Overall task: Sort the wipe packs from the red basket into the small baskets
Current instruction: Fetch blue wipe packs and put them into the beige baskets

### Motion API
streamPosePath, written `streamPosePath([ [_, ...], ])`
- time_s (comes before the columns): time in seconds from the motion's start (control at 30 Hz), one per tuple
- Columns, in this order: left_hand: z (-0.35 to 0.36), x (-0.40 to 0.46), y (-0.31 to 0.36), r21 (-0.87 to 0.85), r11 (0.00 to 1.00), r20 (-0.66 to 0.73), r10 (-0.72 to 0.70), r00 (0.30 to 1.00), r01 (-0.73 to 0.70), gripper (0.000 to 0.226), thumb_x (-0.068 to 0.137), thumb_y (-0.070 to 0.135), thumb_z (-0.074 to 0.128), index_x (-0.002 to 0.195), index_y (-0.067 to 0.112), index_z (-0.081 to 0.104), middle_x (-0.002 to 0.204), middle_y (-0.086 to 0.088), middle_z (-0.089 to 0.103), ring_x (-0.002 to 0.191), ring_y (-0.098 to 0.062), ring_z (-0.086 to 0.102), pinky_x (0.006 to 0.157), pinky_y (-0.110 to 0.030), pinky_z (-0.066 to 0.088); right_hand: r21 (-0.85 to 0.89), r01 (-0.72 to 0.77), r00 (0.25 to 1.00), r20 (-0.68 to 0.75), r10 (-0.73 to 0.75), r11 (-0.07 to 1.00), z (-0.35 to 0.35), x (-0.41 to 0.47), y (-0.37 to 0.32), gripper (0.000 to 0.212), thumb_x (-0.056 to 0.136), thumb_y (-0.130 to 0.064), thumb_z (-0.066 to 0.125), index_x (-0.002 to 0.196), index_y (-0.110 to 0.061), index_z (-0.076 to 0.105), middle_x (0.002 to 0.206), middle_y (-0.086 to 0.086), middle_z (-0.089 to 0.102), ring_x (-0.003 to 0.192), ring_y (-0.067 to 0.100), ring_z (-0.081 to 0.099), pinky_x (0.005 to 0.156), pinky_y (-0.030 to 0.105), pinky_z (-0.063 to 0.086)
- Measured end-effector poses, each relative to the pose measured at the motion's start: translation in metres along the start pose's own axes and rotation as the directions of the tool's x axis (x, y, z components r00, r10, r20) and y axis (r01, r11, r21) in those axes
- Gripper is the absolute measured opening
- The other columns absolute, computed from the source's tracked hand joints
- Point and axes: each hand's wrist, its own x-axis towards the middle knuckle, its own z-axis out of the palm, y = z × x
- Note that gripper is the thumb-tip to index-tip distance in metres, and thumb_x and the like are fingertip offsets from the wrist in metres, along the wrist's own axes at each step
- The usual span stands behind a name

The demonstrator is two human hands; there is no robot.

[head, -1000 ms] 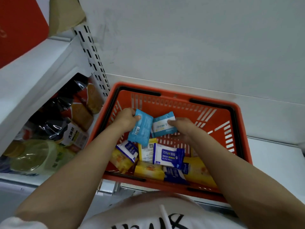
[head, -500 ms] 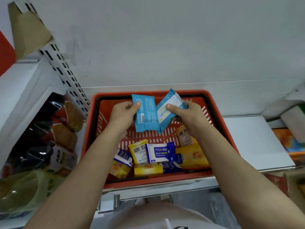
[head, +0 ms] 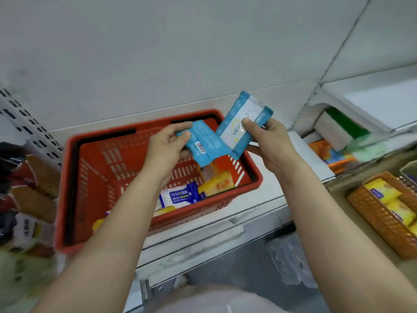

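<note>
The red basket (head: 74,177) sits on a white shelf and holds several wipe packs, among them a blue-and-white 75% alcohol pack (head: 180,195) and yellow packs (head: 217,182). My left hand (head: 164,147) pinches a light-blue pack (head: 203,144) with its barcode side up, above the basket's far right part. My right hand (head: 268,141) grips a second light-blue pack (head: 242,123), white label showing, over the basket's right rim. The two packs overlap at their edges.
A small orange wicker basket (head: 374,220) with yellow packs (head: 392,199) stands lower right. Another orange basket (head: 331,157) and a green-and-white box (head: 338,129) sit on the right shelf. Snack bags (head: 29,188) crowd the left shelf.
Both hands lifted their blue packs out of the red basket and carried them up and to the right. The view swung right, showing the small baskets.
</note>
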Motion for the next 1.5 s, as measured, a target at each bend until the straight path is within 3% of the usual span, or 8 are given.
streamPosePath([
  [0.2,0.13,-0.061,-0.015,-0.139,0.976,0.227,-0.134,0.965,0.168,0.02,0.091,0.002,0.064,0.11,0.0,0.064,0.104,-0.015,0.074,0.094,-0.018,0.073,0.071,-0.017,0.056,0.042,0.042,0.984,-0.178,-0.034,0.998,-0.147,-0.049,-0.01,0.025,0.096,-0.02,0.064,0.117,-0.007,0.062,0.111,0.007,0.072,0.098,0.02,0.072,0.073,0.037,0.062],
  [0.37,0.26,-0.131,-0.059,0.103,0.966,0.161,-0.25,0.955,0.236,0.016,0.092,0.022,0.068,0.085,0.007,0.067,0.058,0.003,0.067,0.05,-0.009,0.061,0.045,-0.016,0.046,0.1,0.017,0.963,-0.27,0.01,0.995,-0.292,-0.11,0.011,0.017,0.096,-0.018,0.063,0.106,-0.005,0.067,0.099,0.007,0.077,0.083,0.018,0.075,0.063,0.029,0.059],
  [0.57,0.395,-0.214,-0.1,0.182,0.934,0.228,-0.345,0.91,0.309,0.011,0.084,0.014,0.076,0.083,0.006,0.07,0.048,0.01,0.063,0.033,0.002,0.047,0.034,-0.011,0.032,0.264,-0.079,0.923,-0.346,0.171,0.961,-0.44,-0.172,0.036,0.03,0.093,-0.015,0.066,0.119,-0.002,0.063,0.114,0.013,0.072,0.101,0.027,0.071,0.09,0.048,0.057],
  [0.77,0.491,-0.225,-0.13,0.267,0.888,0.324,-0.449,0.833,0.375,0.021,0.082,0.025,0.08,0.091,0.007,0.073,0.086,-0.007,0.077,0.064,-0.014,0.068,0.06,-0.025,0.055,0.385,-0.075,0.914,-0.342,0.218,0.92,-0.543,-0.195,0.05,0.036,0.087,0.008,0.064,0.122,0.005,0.059,0.112,0.015,0.071,0.088,0.02,0.073,0.072,0.029,0.06],
  [0.9,0.569,-0.215,-0.165,0.21,0.886,0.399,-0.463,0.791,0.413,0.01,0.087,0.014,0.073,0.088,0.013,0.063,0.093,-0.005,0.072,0.058,-0.004,0.068,0.051,-0.017,0.053,0.444,-0.046,0.887,-0.394,0.242,0.895,-0.614,-0.184,0.049,0.021,0.091,0.004,0.06,0.112,0.003,0.064,0.1,0.009,0.076,0.085,0.016,0.074,0.068,0.024,0.058],
  [1.33,0.781,-0.219,-0.207,0.142,0.757,0.55,-0.596,0.585,0.638,0.032,0.092,0.015,0.067,0.124,0.012,0.06,0.107,-0.004,0.075,0.083,-0.014,0.075,0.062,-0.025,0.059,0.513,-0.174,0.775,-0.455,0.438,0.84,-0.78,-0.106,0.031,0.034,0.096,-0.006,0.056,0.13,-0.004,0.058,0.122,0.014,0.069,0.112,0.031,0.067,0.098,0.049,0.052],
  [1.4,0.799,-0.212,-0.213,0.161,0.765,0.521,-0.603,0.605,0.624,0.035,0.092,0.018,0.068,0.125,0.011,0.06,0.11,-0.006,0.075,0.09,-0.017,0.074,0.071,-0.029,0.061,0.49,-0.208,0.768,-0.454,0.452,0.847,-0.803,-0.091,0.033,0.033,0.096,-0.006,0.057,0.129,-0.004,0.058,0.121,0.014,0.069,0.109,0.03,0.068,0.094,0.047,0.054],
  [1.5,0.829,-0.195,-0.22,0.124,0.845,0.337,-0.529,0.779,0.52,0.038,0.087,0.017,0.074,0.12,0.013,0.056,0.114,-0.007,0.069,0.087,-0.015,0.072,0.08,-0.033,0.059,0.363,-0.276,0.811,-0.408,0.419,0.89,-0.842,-0.066,0.031,0.032,0.095,-0.005,0.058,0.127,-0.001,0.057,0.119,0.014,0.07,0.103,0.028,0.07,0.086,0.04,0.058],
])
